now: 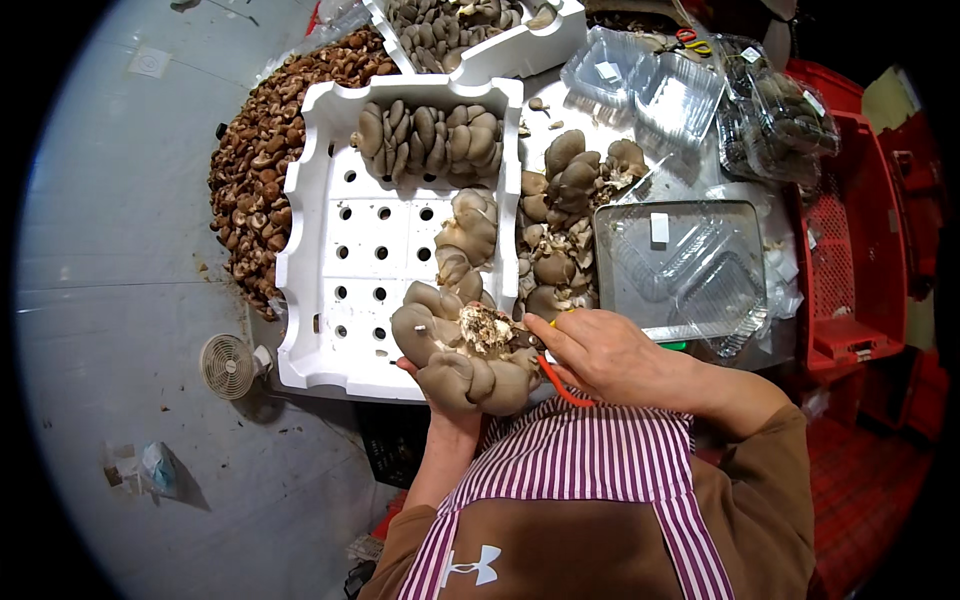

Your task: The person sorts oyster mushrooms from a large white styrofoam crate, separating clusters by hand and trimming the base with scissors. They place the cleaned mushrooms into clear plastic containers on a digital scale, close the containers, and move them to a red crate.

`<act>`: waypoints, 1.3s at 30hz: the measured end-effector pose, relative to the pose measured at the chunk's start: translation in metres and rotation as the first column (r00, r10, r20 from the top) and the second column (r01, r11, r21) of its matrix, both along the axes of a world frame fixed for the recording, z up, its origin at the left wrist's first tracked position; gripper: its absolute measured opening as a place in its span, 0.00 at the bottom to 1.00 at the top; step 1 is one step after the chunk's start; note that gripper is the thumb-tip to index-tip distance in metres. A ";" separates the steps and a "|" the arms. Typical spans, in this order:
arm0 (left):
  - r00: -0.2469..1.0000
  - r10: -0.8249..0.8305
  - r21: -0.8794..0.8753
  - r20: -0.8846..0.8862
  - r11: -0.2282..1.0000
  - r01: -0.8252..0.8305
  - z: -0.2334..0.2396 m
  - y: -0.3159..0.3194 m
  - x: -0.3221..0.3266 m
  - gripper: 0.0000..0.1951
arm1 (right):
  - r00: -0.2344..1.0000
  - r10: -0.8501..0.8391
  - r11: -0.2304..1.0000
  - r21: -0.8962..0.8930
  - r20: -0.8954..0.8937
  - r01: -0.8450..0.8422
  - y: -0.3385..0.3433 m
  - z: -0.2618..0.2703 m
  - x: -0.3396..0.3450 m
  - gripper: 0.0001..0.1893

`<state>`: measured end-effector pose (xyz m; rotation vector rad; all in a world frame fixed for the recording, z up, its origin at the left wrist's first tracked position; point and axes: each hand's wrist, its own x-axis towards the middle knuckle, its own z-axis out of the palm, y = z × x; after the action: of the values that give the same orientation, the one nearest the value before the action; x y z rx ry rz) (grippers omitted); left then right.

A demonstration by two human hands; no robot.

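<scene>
A large cluster of oyster mushrooms [480, 379] rests in my left hand [454, 416], tilted so its pale, dirty root base faces up. The cluster covers most of that hand's fingers. My right hand [607, 352] grips orange-handled scissors [559, 382], whose blades reach the root base; their tips are hidden in it. Under and beyond the cluster stands a white foam crate [360, 232] with round holes in its floor. A row of oyster mushrooms [427, 142] lines its far end, and more oyster mushrooms [469, 232] lie along its right wall.
Loose oyster mushrooms [559, 262] lie right of the crate, beside a metal tray [630, 330] bearing clear plastic boxes. A pile of shiitake mushrooms [255, 202] borders the crate's left. Filled clear packs [787, 120] sit by a red crate [889, 247]. A small fan [229, 366] stands lower left.
</scene>
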<state>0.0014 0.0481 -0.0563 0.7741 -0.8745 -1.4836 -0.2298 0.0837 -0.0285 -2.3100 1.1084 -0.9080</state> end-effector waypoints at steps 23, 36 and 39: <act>0.952 0.048 0.418 -0.302 0.904 0.087 -0.026 0.013 0.024 0.44 | 0.991 0.008 0.999 0.053 -0.132 -0.001 -0.003 -0.001 -0.012 0.23; 0.923 -0.068 0.489 -0.378 0.832 0.262 0.006 0.021 -0.006 0.46 | 0.990 0.122 0.991 -0.047 -0.065 -0.125 -0.022 0.009 -0.020 0.23; 0.962 -0.148 0.470 -0.228 0.849 0.242 0.010 0.023 -0.006 0.48 | 0.991 0.109 0.988 -0.099 -0.077 -0.116 -0.020 -0.004 -0.017 0.23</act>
<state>-0.0048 0.0707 -0.0468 0.9186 -0.4362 -1.9693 -0.2464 0.0632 -0.0326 -2.4796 0.9687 -0.8646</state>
